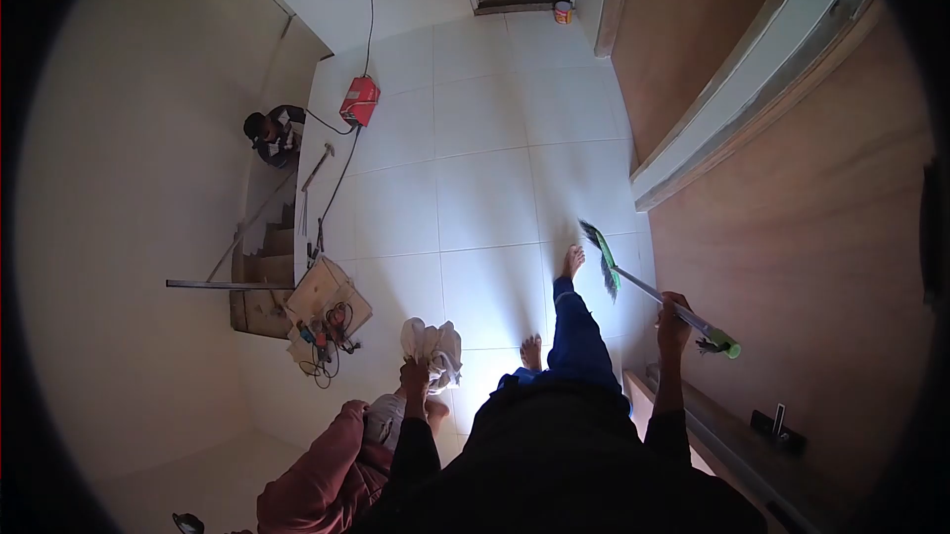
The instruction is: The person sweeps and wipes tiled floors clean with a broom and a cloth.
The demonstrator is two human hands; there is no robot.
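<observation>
Two hands are busy: the right hand (674, 323) is closed round the handle of a broom (648, 289), whose green head meets the floor (475, 188) near its right edge, just beside a bare foot (573, 261). The left hand (415, 377) clutches a white cloth (435, 344) towards the floor's near edge, close to a person in maroon (322, 475). Tools (325, 328) lie on cardboard (327, 289) by the left edge.
</observation>
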